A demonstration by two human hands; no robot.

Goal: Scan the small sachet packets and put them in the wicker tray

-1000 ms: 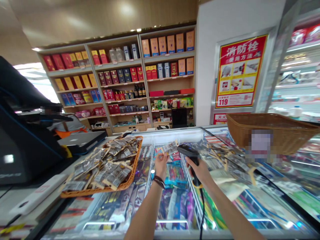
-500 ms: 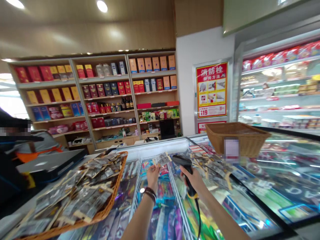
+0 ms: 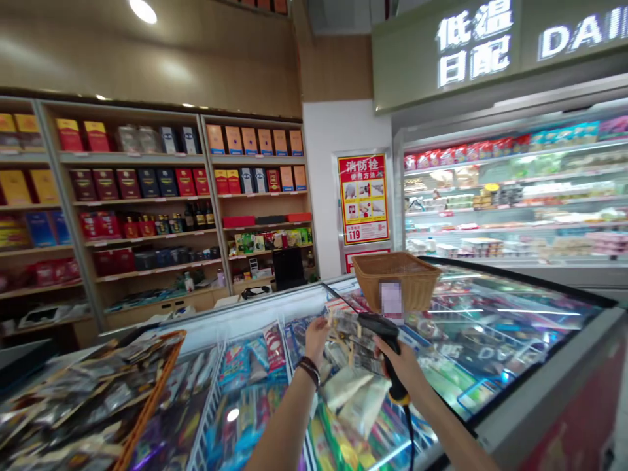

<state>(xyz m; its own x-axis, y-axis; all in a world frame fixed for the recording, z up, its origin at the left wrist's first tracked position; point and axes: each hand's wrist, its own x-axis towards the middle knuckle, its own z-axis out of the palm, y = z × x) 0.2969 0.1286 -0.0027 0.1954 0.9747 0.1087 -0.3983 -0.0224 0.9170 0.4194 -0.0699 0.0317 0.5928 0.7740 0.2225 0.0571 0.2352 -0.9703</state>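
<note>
My left hand [image 3: 316, 339], with dark beads at the wrist, pinches the edge of a small clear packet [image 3: 342, 320] over the freezer. My right hand [image 3: 406, 364] is wrapped around the handle of a black barcode scanner [image 3: 387, 337]. The scanner's head is close beside the packet, and its cable [image 3: 411, 435] hangs down. Below and between the hands lie more similar packets [image 3: 364, 356] with pale sticks or strips; some overlap in view with the held one. At the left, a wicker tray [image 3: 164, 386] is heaped with packets of this kind.
The glass-topped chest freezer [image 3: 510, 386] holds bagged goods in white wire baskets [image 3: 210, 399]. A brown wicker basket [image 3: 366, 288] stands on its far edge. Shelves of boxed goods [image 3: 161, 183] line the back wall, and a lit refrigerated display [image 3: 495, 203] is at the right.
My view has turned right, so the tray has slid left. Both hands have moved right over the freezer, still with the packet and scanner, and the scanner is now nearer the packet.
</note>
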